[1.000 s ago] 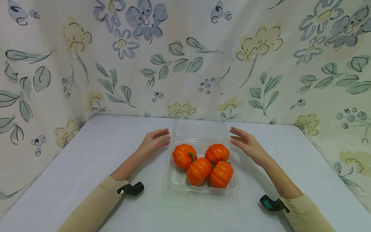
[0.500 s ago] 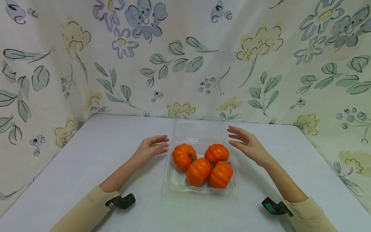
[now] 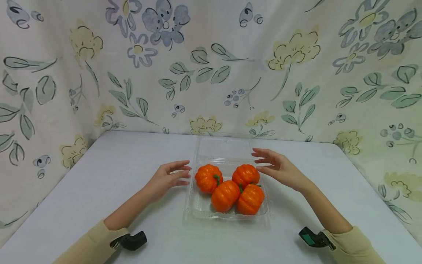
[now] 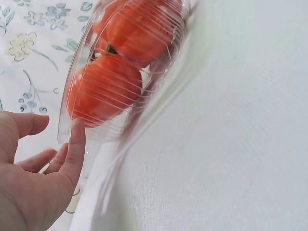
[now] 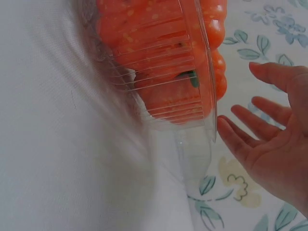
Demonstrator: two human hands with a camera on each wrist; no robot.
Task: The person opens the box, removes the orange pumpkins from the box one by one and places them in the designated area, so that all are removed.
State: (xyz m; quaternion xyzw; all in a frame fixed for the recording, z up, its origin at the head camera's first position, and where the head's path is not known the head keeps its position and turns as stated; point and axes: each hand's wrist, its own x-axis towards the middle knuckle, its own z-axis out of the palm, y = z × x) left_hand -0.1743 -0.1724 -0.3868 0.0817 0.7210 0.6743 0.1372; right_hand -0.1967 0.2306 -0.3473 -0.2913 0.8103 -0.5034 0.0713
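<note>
A clear plastic clamshell box (image 3: 202, 212) lies on the white table with its lid (image 3: 224, 148) folded back behind it. Inside sit several small orange toy pumpkins (image 3: 225, 196) with green stems. At the box's left side is my left hand (image 3: 166, 179), fingers spread and loosely bent, holding nothing. My right hand (image 3: 280, 168) hovers by the back right corner, its fingers extended toward the box and likewise holding nothing. In the left wrist view a fingertip is close to the box wall (image 4: 108, 86); whether it touches, I cannot tell.
The white table (image 3: 132, 154) extends around the box on every side. A floral curtain (image 3: 204, 91) hangs along its back and sides. Black wrist cameras (image 3: 130, 241) are strapped over both beige sleeves (image 3: 95, 244).
My left hand has drawn back toward me along the box's left side. The right hand has shifted slightly left and nearer to me. The box and pumpkins stay put.
</note>
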